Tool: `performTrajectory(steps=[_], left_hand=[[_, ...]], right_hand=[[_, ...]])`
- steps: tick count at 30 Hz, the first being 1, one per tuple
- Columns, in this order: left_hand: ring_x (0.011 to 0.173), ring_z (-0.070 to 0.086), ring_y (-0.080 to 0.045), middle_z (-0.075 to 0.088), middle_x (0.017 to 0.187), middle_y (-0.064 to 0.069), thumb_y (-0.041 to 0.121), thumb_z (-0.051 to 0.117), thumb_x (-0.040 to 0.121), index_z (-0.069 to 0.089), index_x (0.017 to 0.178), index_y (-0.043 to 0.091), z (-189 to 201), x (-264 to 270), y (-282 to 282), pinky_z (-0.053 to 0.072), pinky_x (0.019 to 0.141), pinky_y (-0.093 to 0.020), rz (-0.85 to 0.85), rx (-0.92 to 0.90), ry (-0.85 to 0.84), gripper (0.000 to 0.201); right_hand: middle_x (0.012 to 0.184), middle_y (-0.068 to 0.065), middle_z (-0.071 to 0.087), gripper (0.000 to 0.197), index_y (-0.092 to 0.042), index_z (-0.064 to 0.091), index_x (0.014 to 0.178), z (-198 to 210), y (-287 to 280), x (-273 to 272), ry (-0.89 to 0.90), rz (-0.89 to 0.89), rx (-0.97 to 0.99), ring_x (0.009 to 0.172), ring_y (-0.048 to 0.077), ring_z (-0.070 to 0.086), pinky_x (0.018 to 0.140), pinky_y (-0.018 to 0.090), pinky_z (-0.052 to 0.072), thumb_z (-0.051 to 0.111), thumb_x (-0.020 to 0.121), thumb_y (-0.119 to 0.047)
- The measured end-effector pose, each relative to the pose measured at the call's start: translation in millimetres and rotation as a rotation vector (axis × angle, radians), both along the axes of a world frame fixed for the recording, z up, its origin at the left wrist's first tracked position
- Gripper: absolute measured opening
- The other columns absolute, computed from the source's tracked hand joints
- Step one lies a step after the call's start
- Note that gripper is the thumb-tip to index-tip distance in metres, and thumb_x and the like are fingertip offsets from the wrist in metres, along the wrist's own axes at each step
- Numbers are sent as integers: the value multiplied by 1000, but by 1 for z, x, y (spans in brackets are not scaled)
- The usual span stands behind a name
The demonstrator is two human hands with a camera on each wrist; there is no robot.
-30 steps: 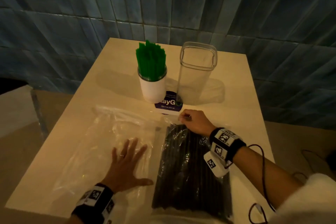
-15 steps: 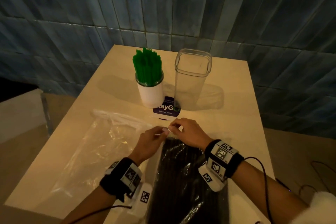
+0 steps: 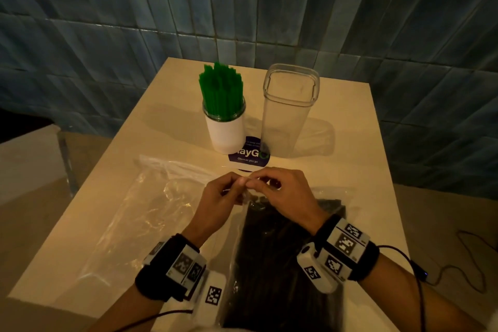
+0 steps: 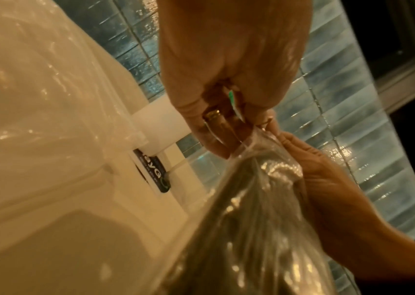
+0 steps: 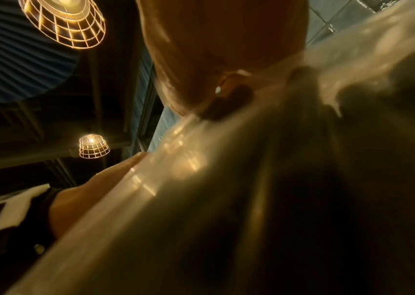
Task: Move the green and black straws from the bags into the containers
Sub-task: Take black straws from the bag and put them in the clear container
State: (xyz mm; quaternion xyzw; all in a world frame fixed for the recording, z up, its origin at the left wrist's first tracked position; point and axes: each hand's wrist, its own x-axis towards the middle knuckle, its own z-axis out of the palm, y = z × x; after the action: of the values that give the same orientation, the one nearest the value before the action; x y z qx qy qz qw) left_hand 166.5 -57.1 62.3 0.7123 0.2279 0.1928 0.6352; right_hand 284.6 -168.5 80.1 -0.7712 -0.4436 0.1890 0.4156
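Observation:
Green straws (image 3: 221, 93) stand upright in a white round container (image 3: 226, 133) at the table's far middle. To its right stands a tall clear square container (image 3: 287, 113), with nothing visible inside. A clear bag of black straws (image 3: 280, 259) lies near the front edge. My left hand (image 3: 223, 198) and right hand (image 3: 280, 191) meet at the bag's far end, both pinching its top edge; the plastic is lifted there (image 4: 259, 151). In the right wrist view the bag (image 5: 226, 189) fills the frame, blurred.
A flat, empty clear bag (image 3: 151, 210) lies left of the black-straw bag. A round purple sticker (image 3: 249, 158) sits on the table (image 3: 350, 143) under the containers. A blue tiled wall (image 3: 107, 21) backs the table. Cables trail off the right edge.
My left hand left the empty bag, where it lay flat, and came to the top of the black-straw bag. Both hands now pinch that edge and have raised it slightly.

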Motion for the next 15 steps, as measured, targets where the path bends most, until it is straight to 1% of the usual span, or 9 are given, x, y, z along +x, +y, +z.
performTrajectory(steps=[2, 4, 5, 7, 9, 11, 13, 14, 15], left_hand=[[68, 63, -12, 65, 71, 5, 29, 48, 87, 63, 84, 16, 2, -2, 1, 54, 64, -22, -13, 74, -30, 20], [69, 64, -9, 63, 73, 3, 27, 47, 88, 60, 82, 14, 2, -7, 2, 52, 65, -20, 13, 109, -54, 20], [71, 66, -11, 62, 75, 1, 27, 45, 89, 57, 82, 12, 2, -10, 4, 53, 65, -21, 39, 80, -64, 20], [78, 69, -19, 63, 80, -3, 28, 42, 90, 54, 84, 9, 1, -19, 9, 55, 65, -25, 92, -34, -74, 23], [84, 69, -23, 67, 92, -4, 31, 41, 90, 54, 89, 8, -2, -28, 15, 56, 65, -28, 141, -141, -68, 27], [88, 69, -26, 69, 100, -3, 33, 41, 89, 54, 91, 8, -5, -33, 20, 57, 66, -32, 153, -222, -50, 29], [94, 67, -26, 69, 103, 1, 32, 42, 90, 55, 93, 11, -10, -32, 21, 57, 74, -37, 158, -214, -15, 25], [100, 65, -24, 67, 109, 4, 29, 44, 92, 54, 97, 13, -12, -30, 21, 55, 82, -41, 201, -126, 13, 19], [109, 60, -20, 61, 119, 7, 24, 48, 94, 51, 102, 17, -13, -27, 22, 51, 91, -44, 267, 17, 46, 11]], right_hand=[[91, -10, 72, 34, -24, 72, 99, 5, 0, 0, -28, 22, -25, 80, 7, 64, 75, 29, 52, 58, 82, -51], [89, -8, 71, 29, -25, 72, 96, 11, -6, 7, -58, 56, -160, 80, 8, 62, 77, 30, 50, 59, 85, -48], [89, -8, 71, 27, -24, 72, 94, 13, -12, 16, -82, 53, -251, 82, 8, 61, 78, 29, 48, 59, 86, -47], [92, -6, 70, 26, -22, 71, 92, 14, -33, 39, -171, -2, -388, 88, 12, 59, 81, 29, 43, 60, 86, -44], [95, -3, 69, 23, -19, 70, 92, 11, -57, 63, -190, -82, -417, 92, 16, 60, 83, 29, 43, 62, 87, -39], [92, -4, 67, 14, -18, 68, 89, 8, -74, 76, -110, -136, -417, 92, 14, 60, 82, 28, 44, 64, 87, -32], [87, 0, 67, 2, -18, 65, 85, 9, -79, 77, 99, -189, -342, 87, 16, 63, 75, 23, 50, 65, 87, -20], [85, 5, 68, 5, -17, 64, 86, 12, -79, 74, 224, -217, -261, 84, 20, 65, 70, 22, 54, 65, 86, -12], [84, 9, 69, 11, -16, 63, 89, 17, -78, 70, 340, -247, -170, 81, 24, 66, 65, 22, 56, 64, 86, -5]])
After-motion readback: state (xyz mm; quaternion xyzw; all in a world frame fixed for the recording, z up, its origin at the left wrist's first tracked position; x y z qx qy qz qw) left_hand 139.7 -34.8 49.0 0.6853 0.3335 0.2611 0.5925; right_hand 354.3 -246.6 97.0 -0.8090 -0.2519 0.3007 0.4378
